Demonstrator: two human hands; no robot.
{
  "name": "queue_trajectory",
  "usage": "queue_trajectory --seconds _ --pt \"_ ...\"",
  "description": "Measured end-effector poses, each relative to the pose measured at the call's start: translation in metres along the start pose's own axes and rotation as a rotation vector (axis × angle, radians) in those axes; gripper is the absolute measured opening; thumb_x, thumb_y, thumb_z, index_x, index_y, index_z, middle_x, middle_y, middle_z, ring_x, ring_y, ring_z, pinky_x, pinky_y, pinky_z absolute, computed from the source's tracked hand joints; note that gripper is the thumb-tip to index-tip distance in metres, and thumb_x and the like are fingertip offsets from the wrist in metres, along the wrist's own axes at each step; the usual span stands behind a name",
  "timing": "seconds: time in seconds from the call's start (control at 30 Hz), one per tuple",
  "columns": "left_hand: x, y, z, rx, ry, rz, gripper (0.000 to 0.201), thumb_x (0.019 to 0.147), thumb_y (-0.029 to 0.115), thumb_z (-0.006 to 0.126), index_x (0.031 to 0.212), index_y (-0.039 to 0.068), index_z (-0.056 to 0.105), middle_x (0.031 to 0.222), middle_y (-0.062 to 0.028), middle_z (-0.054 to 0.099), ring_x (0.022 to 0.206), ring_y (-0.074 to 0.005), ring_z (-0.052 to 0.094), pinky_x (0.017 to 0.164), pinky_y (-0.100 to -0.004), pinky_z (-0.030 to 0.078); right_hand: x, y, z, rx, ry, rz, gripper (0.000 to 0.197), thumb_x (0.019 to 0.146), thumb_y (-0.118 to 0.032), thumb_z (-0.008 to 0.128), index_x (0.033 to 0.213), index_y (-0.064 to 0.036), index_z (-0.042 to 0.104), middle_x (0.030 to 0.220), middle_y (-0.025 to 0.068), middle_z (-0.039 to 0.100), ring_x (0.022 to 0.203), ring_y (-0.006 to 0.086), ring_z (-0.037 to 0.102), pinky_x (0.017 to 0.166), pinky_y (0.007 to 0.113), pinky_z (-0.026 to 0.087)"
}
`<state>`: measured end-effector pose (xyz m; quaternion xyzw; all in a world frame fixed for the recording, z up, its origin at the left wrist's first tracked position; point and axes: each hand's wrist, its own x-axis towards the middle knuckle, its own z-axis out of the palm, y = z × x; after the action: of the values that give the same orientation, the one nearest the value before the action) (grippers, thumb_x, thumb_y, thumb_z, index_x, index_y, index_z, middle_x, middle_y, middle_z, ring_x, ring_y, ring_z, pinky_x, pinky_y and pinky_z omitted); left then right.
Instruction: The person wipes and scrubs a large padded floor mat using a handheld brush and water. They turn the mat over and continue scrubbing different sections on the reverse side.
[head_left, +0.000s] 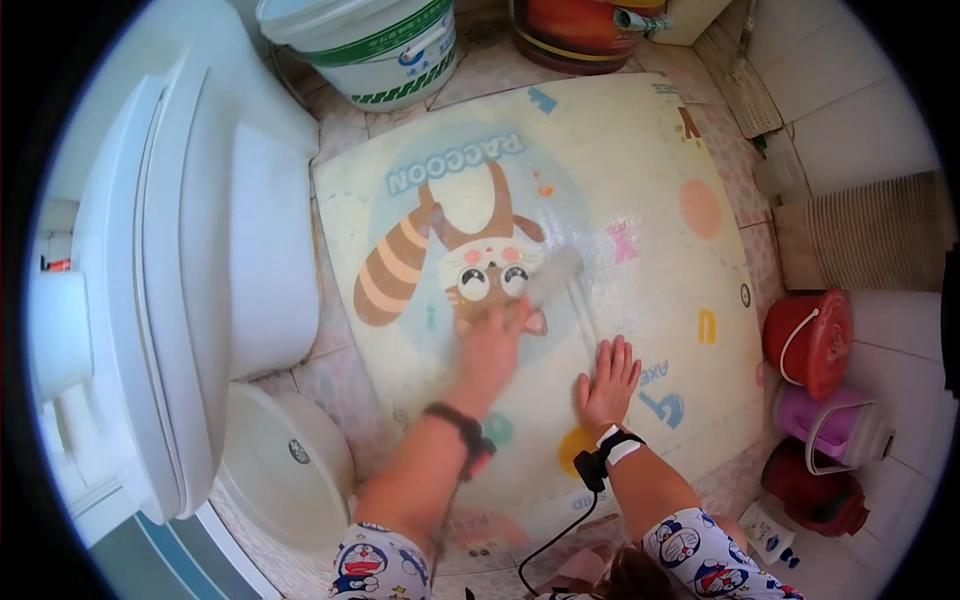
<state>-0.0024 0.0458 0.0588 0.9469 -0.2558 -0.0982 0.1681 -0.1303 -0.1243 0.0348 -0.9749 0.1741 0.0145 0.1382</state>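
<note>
A large pale-yellow play mat (660, 290) with a cartoon raccoon, letters and coloured shapes lies on the tiled floor, its surface shiny. Over the raccoon's head is my left hand (490, 345), smeared by motion. Its fingers seem closed on the near end of a whitish, brush-like thing (557, 278), too blurred to name surely, that points up and right across the mat. My right hand (607, 388) rests flat on the mat, fingers stretched out, holding nothing. A black strap circles each wrist, and a thin black cable runs from the right one.
On the left are a white toilet (265, 240) and a pale basin (270, 450). Beyond the mat stand a white-and-green bucket (385, 60) and a red tub (575, 35). Along the right wall are a red bucket (825, 345), a purple pail (835, 425) and a dark red container (815, 490).
</note>
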Motion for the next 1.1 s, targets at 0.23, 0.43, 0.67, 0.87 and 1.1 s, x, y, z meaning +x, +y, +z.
queue_trajectory --seconds 0.23,0.43,0.67,0.87,1.1 --pt "0.186 -0.053 -0.050 0.229 0.160 -0.153 0.048 0.076 0.007 0.048 0.124 0.008 0.042 0.096 -0.0164 0.051 0.076 -0.0301 0.059 0.066 -0.0389 0.048 -0.003 0.002 0.000 0.014 -0.005 -0.007 0.063 0.073 -0.028 0.050 0.129 -0.0014 0.033 0.137 0.0185 0.025 0.127 0.0352 0.022 0.102 0.054 0.011" --pt "0.214 -0.038 -0.012 -0.206 0.181 -0.394 0.037 0.084 0.018 0.043 0.118 0.003 0.045 0.096 -0.0211 0.053 0.079 -0.0352 0.058 0.069 -0.0412 0.047 0.000 0.003 0.001 0.021 -0.027 -0.008 0.064 0.072 -0.028 0.050 0.128 -0.0013 0.033 0.136 0.0195 0.026 0.127 0.0362 0.022 0.102 0.055 0.011" --pt "0.030 -0.013 0.004 0.019 0.002 0.108 0.058 0.080 0.020 0.050 0.133 0.016 0.028 0.108 -0.0208 0.048 0.084 -0.0358 0.056 0.070 -0.0420 0.046 0.001 0.008 -0.004 0.026 -0.042 -0.017 0.066 0.073 -0.029 0.049 0.130 -0.0014 0.031 0.138 0.0194 0.024 0.128 0.0355 0.019 0.102 0.055 0.008" --pt "0.045 -0.038 -0.043 0.090 -0.191 -0.037 0.070 0.075 0.013 0.054 0.137 0.020 0.021 0.096 -0.0153 0.052 0.074 -0.0320 0.059 0.063 -0.0387 0.049 0.002 0.009 -0.002 0.012 -0.028 -0.020 0.066 0.073 -0.028 0.050 0.130 -0.0015 0.030 0.137 0.0197 0.024 0.128 0.0366 0.019 0.102 0.054 0.008" --pt "0.166 -0.131 -0.081 0.173 0.098 -0.439 0.085 0.064 0.018 0.067 0.135 0.010 0.022 0.087 -0.0188 0.059 0.078 -0.0314 0.060 0.068 -0.0390 0.049 0.003 -0.005 -0.001 0.017 -0.002 -0.055 0.066 0.072 -0.026 0.050 0.130 -0.0015 0.031 0.137 0.0200 0.026 0.127 0.0367 0.021 0.102 0.055 0.010"
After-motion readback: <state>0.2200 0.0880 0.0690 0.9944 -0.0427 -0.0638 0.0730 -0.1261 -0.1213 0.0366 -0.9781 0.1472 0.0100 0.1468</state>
